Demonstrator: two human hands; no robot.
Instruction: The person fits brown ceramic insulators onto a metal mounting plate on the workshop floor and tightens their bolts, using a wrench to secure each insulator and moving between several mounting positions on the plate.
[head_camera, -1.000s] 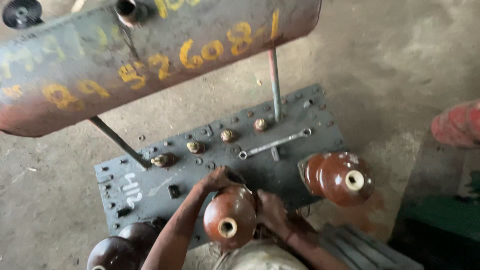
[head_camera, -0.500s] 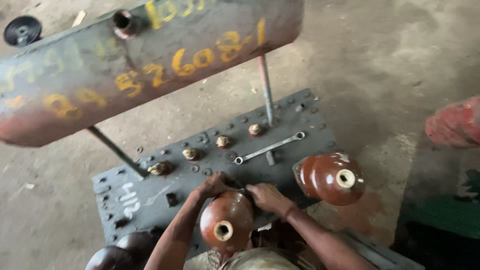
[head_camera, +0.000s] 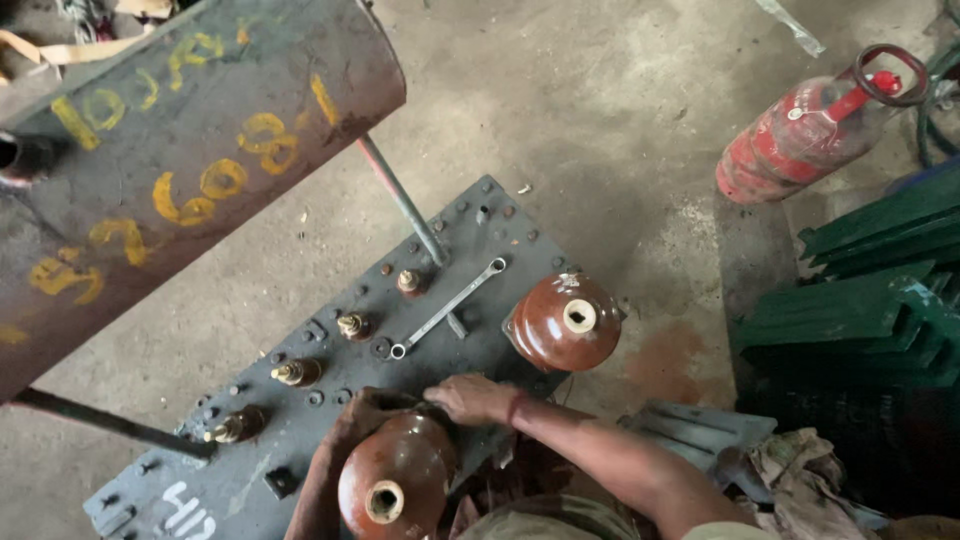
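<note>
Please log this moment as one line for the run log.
left hand: on brown insulator | right hand: on insulator top | spanner: lying on grey cover plate

A large rusty grey steel cylinder with yellow painted marks fills the upper left of the frame. A red gas cylinder lies on the concrete floor at upper right, above stacked green metal sections. A crumpled dirty rag sits at lower right.

Brown ceramic insulator upright on grey plate
</note>
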